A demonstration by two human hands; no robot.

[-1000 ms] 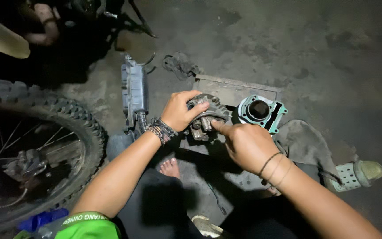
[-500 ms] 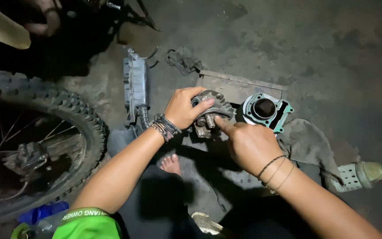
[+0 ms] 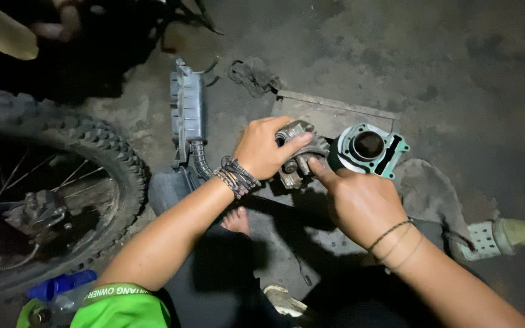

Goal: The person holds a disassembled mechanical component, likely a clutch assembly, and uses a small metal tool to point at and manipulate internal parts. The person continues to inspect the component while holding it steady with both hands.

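My left hand (image 3: pixel 267 147) grips a dirty grey metal engine part (image 3: pixel 304 147) from the left, thumb across its top. My right hand (image 3: pixel 360 203) comes from below right, with its fingertips pressed to the part's lower edge. Just right of the part sits an engine cylinder (image 3: pixel 369 147) with a teal gasket face and a round bore. Both rest over a flat metal tray (image 3: pixel 335 112) on the concrete floor. Braided bands circle my left wrist and thin cords my right.
A knobby motorcycle wheel (image 3: pixel 101 158) fills the left. A long grey plastic housing (image 3: pixel 188 109) lies beside it, a dark rag (image 3: pixel 253 76) beyond. A grey cloth (image 3: pixel 435 194), a pale clog (image 3: pixel 496 237), a bare foot (image 3: pixel 237 220) and a blue bottle (image 3: pixel 62 284) lie nearby.
Both hands stay on the grey part with only slight finger shifts. The view has drifted a little.
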